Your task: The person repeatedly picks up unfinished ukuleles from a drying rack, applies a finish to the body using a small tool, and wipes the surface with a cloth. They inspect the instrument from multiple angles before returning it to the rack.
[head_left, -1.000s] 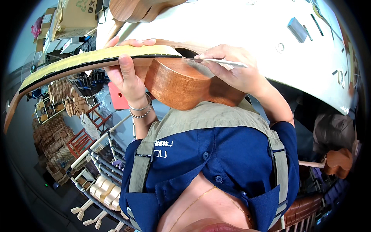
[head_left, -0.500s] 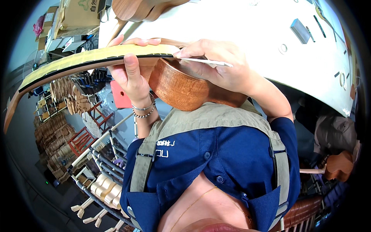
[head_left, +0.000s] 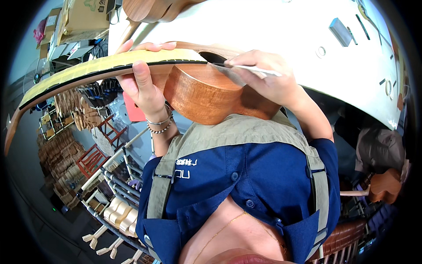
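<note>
A brown wooden ukulele (head_left: 200, 94) lies face up against my apron, its neck stretching to the far left. Yellow tape (head_left: 103, 64) covers the fretboard, whose dark edge shows below it. My left hand (head_left: 147, 90) is wrapped round the neck beside the body, thumb on the near side and fingers over the far side. Over the body, my right hand (head_left: 277, 81) pinches a thin white tool (head_left: 259, 70) pointing left. Beneath its fingers a thin greyish, see-through sheet (head_left: 228, 74) lies near the dark soundhole (head_left: 211, 57). The tool's tip is hard to make out.
Another wooden instrument body (head_left: 151, 9) rests at the back of the white table (head_left: 272, 26). A grey block (head_left: 340, 31) and a tape roll (head_left: 321, 52) lie at the right. Racks of wooden parts (head_left: 61, 152) stand at my left. A cardboard box (head_left: 88, 20) is at the back left.
My right hand has moved right with the white tool, away from the fretboard's end, uncovering the soundhole and the greyish sheet. My left hand and the ukulele have shifted slightly left.
</note>
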Tool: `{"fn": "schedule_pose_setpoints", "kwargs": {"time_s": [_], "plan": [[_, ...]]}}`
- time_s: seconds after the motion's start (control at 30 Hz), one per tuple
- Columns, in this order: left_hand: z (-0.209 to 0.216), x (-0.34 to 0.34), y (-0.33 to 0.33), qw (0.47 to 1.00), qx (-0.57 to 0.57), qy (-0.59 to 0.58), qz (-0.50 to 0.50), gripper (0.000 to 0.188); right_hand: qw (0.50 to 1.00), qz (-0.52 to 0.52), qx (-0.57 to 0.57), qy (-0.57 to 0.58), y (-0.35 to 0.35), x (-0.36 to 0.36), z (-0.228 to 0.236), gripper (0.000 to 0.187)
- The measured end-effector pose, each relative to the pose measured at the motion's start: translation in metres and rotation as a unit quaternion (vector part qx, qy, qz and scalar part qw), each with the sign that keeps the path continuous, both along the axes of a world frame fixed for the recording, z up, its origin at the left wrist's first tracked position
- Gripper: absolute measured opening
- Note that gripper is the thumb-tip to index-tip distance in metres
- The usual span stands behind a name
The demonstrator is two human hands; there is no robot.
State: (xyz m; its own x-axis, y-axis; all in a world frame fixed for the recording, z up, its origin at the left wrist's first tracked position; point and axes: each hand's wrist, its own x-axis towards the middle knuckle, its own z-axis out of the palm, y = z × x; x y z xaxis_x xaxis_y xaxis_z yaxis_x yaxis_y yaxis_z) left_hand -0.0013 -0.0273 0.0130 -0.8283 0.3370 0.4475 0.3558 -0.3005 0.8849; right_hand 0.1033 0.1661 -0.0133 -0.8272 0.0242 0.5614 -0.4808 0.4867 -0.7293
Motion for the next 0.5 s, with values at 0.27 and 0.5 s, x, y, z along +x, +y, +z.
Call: {"fn": "schedule_pose_setpoints", "kwargs": {"time_s": [0.27,0.5], "plan": [[-0.002,0.006,-0.004,0.996,0.003,-0.016,0.084,0.056,0.868,-0.23,-0.368,-0.241,0.11,-0.02,-0.134,0.046],[-0.006,0.003,-0.009,0.987,0.113,0.072,0.092,0.071,0.802,-0.223,-0.239,-0.5,0.12,0.002,-0.154,0.076]]}}
